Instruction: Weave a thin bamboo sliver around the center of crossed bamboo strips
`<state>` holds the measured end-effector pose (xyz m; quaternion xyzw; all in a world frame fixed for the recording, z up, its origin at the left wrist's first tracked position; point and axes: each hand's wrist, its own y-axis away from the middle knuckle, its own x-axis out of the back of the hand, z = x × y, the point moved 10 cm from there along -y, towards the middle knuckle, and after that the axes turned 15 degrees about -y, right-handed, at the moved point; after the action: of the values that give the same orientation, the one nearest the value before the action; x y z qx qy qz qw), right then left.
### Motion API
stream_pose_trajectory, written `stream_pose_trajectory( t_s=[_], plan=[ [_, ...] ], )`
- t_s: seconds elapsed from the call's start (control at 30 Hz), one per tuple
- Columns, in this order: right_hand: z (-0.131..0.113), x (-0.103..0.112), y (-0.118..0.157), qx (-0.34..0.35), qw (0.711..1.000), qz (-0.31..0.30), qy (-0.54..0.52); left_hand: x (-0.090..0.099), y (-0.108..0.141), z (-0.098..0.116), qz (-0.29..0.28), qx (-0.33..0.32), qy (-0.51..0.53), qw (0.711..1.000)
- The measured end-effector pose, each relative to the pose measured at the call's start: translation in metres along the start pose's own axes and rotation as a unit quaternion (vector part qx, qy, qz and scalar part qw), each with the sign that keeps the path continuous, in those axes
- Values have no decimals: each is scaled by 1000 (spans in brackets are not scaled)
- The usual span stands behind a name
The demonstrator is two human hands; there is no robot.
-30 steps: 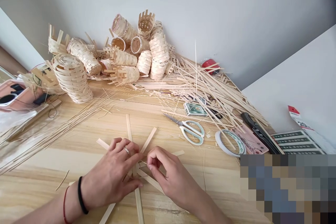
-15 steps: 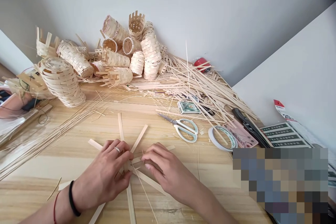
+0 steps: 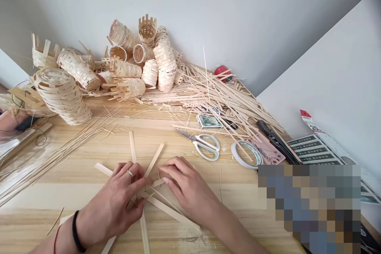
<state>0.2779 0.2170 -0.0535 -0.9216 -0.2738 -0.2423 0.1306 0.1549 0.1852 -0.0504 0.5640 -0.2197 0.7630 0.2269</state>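
Bamboo strips (image 3: 133, 147) crossed under two hands (image 3: 111, 202) (image 3: 189, 190)

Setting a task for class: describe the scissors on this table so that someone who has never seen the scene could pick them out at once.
At the back of the wooden table sits a heap of woven bamboo baskets, with loose bamboo strips spread to its right. Just in front of those strips lie the scissors, blades pointing left. Their white looped handles set them apart, and a roll of white tape lies just to their right.

one head-worn camera looks forward and down from close behind the hands (image 3: 110, 202) (image 3: 187, 190), toward a white wall (image 3: 208, 8).
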Motion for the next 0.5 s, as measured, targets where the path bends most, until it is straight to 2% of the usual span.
stream_pose_trajectory(
  t_s=[0.17,0.5],
  plan=[
    [-5,-2,1,15,1000,-25,7,1,1,3,-11,-15,19,1000],
    [1,-4,0,13,1000,-18,18,1,0,8,-39,-35,67,996]
  ],
)
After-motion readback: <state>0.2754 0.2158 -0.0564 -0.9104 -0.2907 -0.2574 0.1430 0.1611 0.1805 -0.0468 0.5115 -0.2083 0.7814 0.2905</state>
